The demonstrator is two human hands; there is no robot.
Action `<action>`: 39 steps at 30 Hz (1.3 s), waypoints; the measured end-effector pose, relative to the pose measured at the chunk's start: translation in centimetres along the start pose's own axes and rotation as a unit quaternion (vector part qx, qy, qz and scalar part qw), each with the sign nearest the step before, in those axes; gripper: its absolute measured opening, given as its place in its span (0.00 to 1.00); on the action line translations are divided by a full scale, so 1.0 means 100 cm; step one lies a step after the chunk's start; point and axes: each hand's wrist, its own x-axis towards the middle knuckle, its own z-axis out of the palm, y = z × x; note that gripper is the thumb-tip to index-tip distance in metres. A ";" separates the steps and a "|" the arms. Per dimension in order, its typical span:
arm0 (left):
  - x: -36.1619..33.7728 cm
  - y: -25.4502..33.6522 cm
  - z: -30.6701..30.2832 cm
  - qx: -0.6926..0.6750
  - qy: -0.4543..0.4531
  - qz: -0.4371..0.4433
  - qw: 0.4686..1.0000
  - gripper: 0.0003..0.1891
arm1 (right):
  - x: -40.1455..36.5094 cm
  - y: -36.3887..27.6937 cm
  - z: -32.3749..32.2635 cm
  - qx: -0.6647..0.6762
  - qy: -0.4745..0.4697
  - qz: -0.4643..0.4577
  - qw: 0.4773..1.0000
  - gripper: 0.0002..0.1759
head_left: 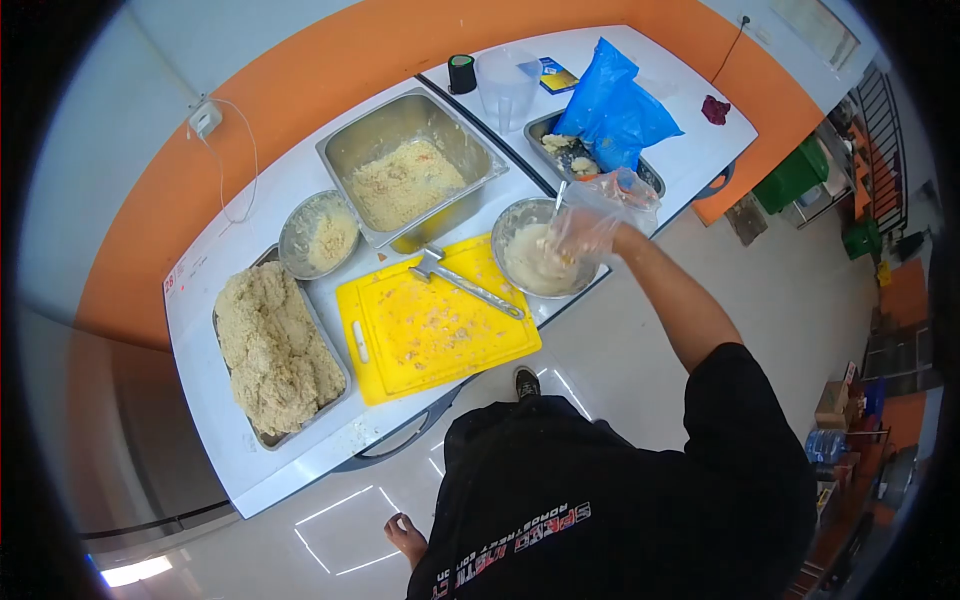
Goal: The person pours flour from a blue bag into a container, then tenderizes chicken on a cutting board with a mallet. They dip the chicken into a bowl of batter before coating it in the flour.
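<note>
My right hand [588,232], in a loose clear plastic glove, reaches into a metal bowl [503,270] of pale, runny batter [530,262]. Its fingers look closed at the batter's surface; what they hold, if anything, is hidden by glove and batter. A thin metal utensil handle [558,194] rises from the bowl beside the fingers. My left hand [405,538] hangs bare beside my body, away from the table, fingers loosely apart and holding nothing. Left of the bowl, a metal meat mallet [468,285] lies on a yellow cutting board [430,340] scattered with small scraps.
A deep steel pan [345,185] and a small bowl [290,240] hold pale crumbs. Crumbs pile high on a tray [335,365] at left. Behind my right hand stand a blue bag [615,105] in a dark tray [540,125], a clear jug [505,90] and a black cylinder [461,74].
</note>
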 end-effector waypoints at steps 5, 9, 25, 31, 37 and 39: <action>0.003 -0.001 -0.001 0.002 -0.006 -0.005 1.000 0.08 | -0.012 -0.035 -0.043 0.210 0.050 0.096 0.972 0.17; 0.009 0.002 0.000 0.002 -0.015 -0.005 1.000 0.09 | 0.024 -0.022 -0.025 -0.020 0.065 -0.018 0.997 0.15; 0.002 0.014 -0.003 0.023 -0.026 -0.020 0.999 0.09 | 0.049 -0.038 0.065 -0.201 0.170 0.070 0.962 0.14; -0.004 0.007 -0.013 0.017 -0.005 -0.031 0.999 0.09 | 0.049 0.009 0.023 -0.005 0.143 0.059 0.988 0.19; -0.011 -0.008 -0.002 0.018 -0.012 -0.027 0.999 0.09 | 0.063 0.053 0.046 0.084 0.099 0.001 0.992 0.14; -0.011 -0.001 -0.001 0.013 -0.016 -0.024 1.000 0.10 | 0.082 0.087 0.096 0.005 0.116 -0.065 0.991 0.13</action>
